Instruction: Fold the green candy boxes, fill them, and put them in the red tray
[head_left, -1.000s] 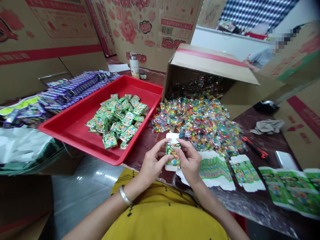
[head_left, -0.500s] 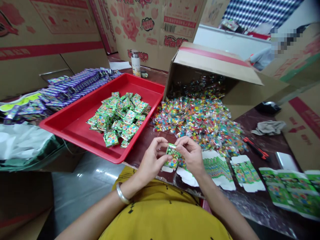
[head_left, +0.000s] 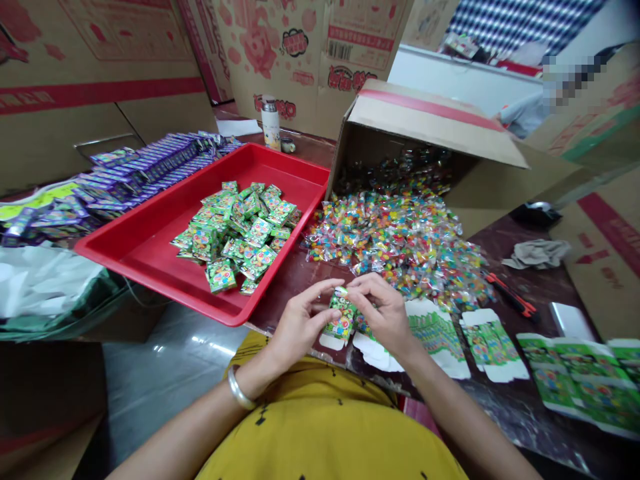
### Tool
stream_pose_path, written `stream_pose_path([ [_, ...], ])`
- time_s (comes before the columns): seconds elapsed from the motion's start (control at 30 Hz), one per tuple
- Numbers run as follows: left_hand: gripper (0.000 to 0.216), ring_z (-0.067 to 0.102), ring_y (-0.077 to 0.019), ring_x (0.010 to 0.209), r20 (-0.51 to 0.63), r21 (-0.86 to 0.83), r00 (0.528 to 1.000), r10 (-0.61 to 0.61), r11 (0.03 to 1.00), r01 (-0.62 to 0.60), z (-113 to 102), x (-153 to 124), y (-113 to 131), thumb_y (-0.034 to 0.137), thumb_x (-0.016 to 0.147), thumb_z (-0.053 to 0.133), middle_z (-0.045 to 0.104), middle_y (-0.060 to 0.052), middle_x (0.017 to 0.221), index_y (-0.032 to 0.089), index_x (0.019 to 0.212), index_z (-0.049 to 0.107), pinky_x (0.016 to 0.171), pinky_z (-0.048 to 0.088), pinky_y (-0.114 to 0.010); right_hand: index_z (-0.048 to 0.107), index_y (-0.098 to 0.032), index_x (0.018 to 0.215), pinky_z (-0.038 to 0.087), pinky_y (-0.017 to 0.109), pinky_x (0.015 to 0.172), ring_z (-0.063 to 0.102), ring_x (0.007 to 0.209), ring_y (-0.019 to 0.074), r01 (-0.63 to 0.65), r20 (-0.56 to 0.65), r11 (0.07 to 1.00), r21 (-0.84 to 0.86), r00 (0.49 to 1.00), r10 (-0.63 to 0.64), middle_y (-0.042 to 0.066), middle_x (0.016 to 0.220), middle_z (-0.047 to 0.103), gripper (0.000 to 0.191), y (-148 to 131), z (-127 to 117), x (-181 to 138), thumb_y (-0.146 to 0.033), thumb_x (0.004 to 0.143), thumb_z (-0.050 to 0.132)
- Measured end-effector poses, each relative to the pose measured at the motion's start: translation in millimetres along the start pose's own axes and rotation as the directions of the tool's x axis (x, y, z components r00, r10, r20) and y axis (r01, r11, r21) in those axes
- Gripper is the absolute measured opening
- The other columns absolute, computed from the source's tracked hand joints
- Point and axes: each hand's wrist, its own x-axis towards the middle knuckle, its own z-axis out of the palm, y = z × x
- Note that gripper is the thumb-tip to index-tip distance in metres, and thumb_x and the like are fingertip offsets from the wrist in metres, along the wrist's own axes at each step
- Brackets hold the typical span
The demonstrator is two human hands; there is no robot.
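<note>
A small green printed carton (head_left: 341, 320) is between my two hands, its white bottom flap sticking out below. My left hand (head_left: 303, 323) grips its left side between thumb and fingers. At the carton's top flap, my right hand (head_left: 383, 313) pinches with thumb and forefinger. Beneath and beside the right hand lie flat green cartons (head_left: 437, 337) fanned out with white flaps. Just beyond both hands spreads a heap of clear candy packets (head_left: 395, 247), spilling from a cardboard box (head_left: 425, 123) lying on its side. Filled green cartons (head_left: 245, 230) are piled in a red tray (head_left: 150, 267).
Purple cartons (head_left: 150, 170) stand in rows at the left. A white flask (head_left: 271, 125) stands behind the tray. To the right lie a red-and-black cutter (head_left: 513, 297), a grey cloth (head_left: 537, 255) and green printed sheets (head_left: 575, 380). A co-worker's sleeve (head_left: 525, 115) shows at the back right.
The carton's top flap, upright and pale before, is now bent under my right fingertips. My left fingers have stretched over toward the top edge. The carton stays in nearly the same place.
</note>
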Motion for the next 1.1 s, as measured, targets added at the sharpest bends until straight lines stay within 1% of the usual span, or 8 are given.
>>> stream_pose_path([
  [0.13, 0.038, 0.067, -0.0185, 0.091, 0.003, -0.058, 0.999, -0.033, 0.998, 0.034, -2.1, -4.2, -6.7, 0.016, 0.08, 0.067, 0.068, -0.005, 0.111, 0.022, 0.118, 0.064, 0.08, 0.055, -0.029, 0.07, -0.025, 0.084, 0.051, 0.036, 0.081, 0.063, 0.093, 0.0224, 0.028, 0.049, 0.999, -0.04, 0.998, -0.026, 0.006, 0.094, 0.066, 0.011, 5.3, 5.1, -14.9, -0.03, 0.09, 0.062],
  [0.3, 0.029, 0.065, -0.0157, 0.082, -0.008, -0.043, 0.996, -0.091, 0.995, 0.09, -9.1, -9.1, -10.8, 0.02, 0.082, 0.066, 0.068, -0.004, 0.1, 0.021, 0.111, 0.063, 0.073, 0.053, -0.027, 0.065, -0.024, 0.105, 0.054, 0.03, 0.066, 0.066, 0.082, 0.0192, -0.122, 0.256, 0.993, 0.012, 0.96, 0.115, 0.005, 0.096, 0.068, 0.017, 31.3, -6.1, -6.7, -0.034, 0.091, 0.061],
  [0.37, 0.025, 0.064, -0.0146, 0.081, -0.057, -0.04, 0.996, -0.07, 0.997, 0.068, -13.0, -7.9, -12.3, 0.022, 0.08, 0.068, 0.066, -0.002, 0.094, 0.019, 0.104, 0.061, 0.073, 0.051, -0.025, 0.063, -0.024, 0.113, 0.055, 0.032, 0.07, 0.067, 0.081, 0.0192, -0.068, 0.205, 0.978, -0.197, 0.973, 0.109, 0.006, 0.099, 0.069, 0.021, 48.1, -14.0, 9.7, -0.029, 0.095, 0.052],
  [0.47, 0.027, 0.06, -0.0129, 0.074, -0.15, -0.001, 0.987, -0.062, 0.998, 0.062, -17.7, -3.1, -15.6, 0.026, 0.074, 0.076, 0.06, 0.002, 0.079, 0.018, 0.088, 0.054, 0.07, 0.049, -0.024, 0.064, -0.025, 0.117, 0.051, 0.037, 0.087, 0.063, 0.106, 0.0236, 0.075, 0.235, 0.751, -0.655, 0.966, 0.108, 0.008, 0.124, 0.064, 0.029, 72.3, -21.7, 38.1, -0.016, 0.093, 0.05],
  [0.53, 0.031, 0.058, -0.0112, 0.07, -0.199, 0.034, 0.978, -0.062, 0.997, 0.07, -19.5, 0.5, -17.6, 0.028, 0.073, 0.077, 0.058, 0.004, 0.074, 0.018, 0.085, 0.05, 0.066, 0.048, -0.022, 0.066, -0.027, 0.116, 0.049, 0.036, 0.087, 0.062, 0.109, 0.0252, 0.121, 0.293, 0.652, -0.748, 0.943, 0.16, 0.007, 0.123, 0.065, 0.033, 82.2, -23.3, 52.3, -0.012, 0.088, 0.056],
  [0.73, 0.052, 0.065, -0.0121, 0.068, -0.128, -0.136, 0.974, -0.189, 0.976, 0.171, -18.6, 6.4, -19.7, 0.031, 0.077, 0.071, 0.06, -0.005, 0.11, 0.023, 0.122, 0.046, 0.059, 0.057, -0.028, 0.07, -0.025, 0.098, 0.045, 0.03, 0.072, 0.065, 0.088, 0.0217, 0.14, 0.33, 0.602, -0.786, 0.919, 0.218, 0.006, 0.104, 0.069, 0.016, 81.4, -28.4, 62.2, -0.02, 0.089, 0.058],
  [0.93, 0.035, 0.068, -0.0178, 0.081, -0.071, -0.118, 0.974, -0.217, 0.971, 0.208, -20.0, 10.7, -33.0, 0.025, 0.078, 0.068, 0.065, -0.004, 0.098, 0.016, 0.11, 0.057, 0.075, 0.056, -0.031, 0.065, -0.023, 0.111, 0.045, 0.027, 0.075, 0.065, 0.092, 0.0198, 0.116, 0.308, 0.627, -0.771, 0.929, 0.207, 0.006, 0.116, 0.067, 0.023, 73.2, -50.6, 62.2, -0.017, 0.09, 0.056],
  [1.1, 0.036, 0.063, -0.0174, 0.084, -0.096, -0.048, 0.975, -0.198, 0.98, 0.194, -24.0, 10.5, -34.4, 0.025, 0.08, 0.065, 0.066, -0.006, 0.103, 0.017, 0.114, 0.056, 0.068, 0.055, -0.028, 0.067, -0.025, 0.11, 0.047, 0.028, 0.077, 0.068, 0.089, 0.0204, 0.089, 0.314, 0.689, -0.719, 0.926, 0.209, 0.003, 0.101, 0.073, 0.024, 65.3, -69.6, 59.9, -0.018, 0.092, 0.052],
])
